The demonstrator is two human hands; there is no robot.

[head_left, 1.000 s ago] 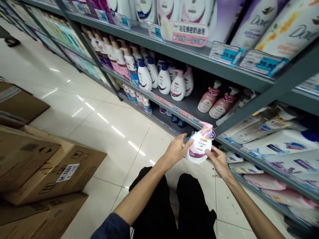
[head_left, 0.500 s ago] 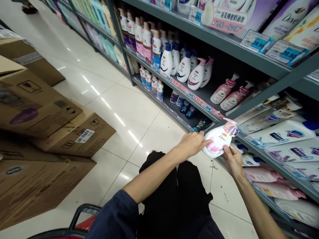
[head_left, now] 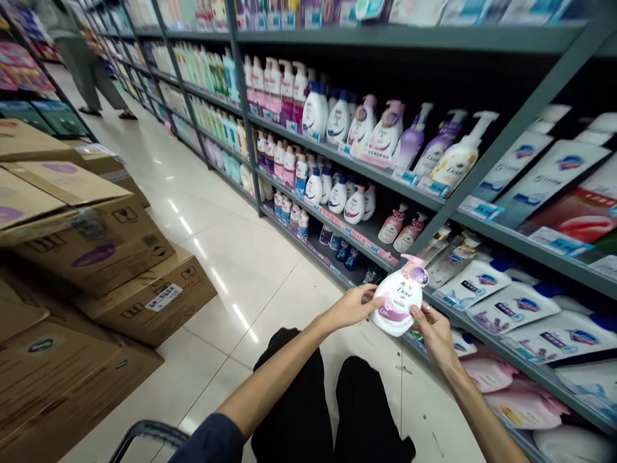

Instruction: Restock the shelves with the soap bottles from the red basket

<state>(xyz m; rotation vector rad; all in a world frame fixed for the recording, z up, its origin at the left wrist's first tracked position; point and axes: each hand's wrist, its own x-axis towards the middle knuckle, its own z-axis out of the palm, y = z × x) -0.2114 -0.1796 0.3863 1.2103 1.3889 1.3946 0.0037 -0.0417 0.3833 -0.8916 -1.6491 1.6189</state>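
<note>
My two hands hold a white Dove pouch of body wash (head_left: 400,303) with a pink top, up in front of my lap. My left hand (head_left: 354,307) grips its left side, fingers reaching toward the shelf. My right hand (head_left: 434,334) pinches the lower right edge with thumb and fingers. The pack's back face is hidden. Just behind it runs the edge of a grey metal shelf (head_left: 366,239) lined with Dove pump bottles (head_left: 354,206).
Stacked cardboard cartons (head_left: 96,257) fill the left side. A dark cart handle (head_left: 149,434) shows at the bottom left. Shelving runs along the right of a tiled aisle (head_left: 241,270), and a person (head_left: 87,61) stands far down it.
The view has swung up and left, showing more shelves. The Dove pouch has turned from tilted to nearly upright, still in both hands.
</note>
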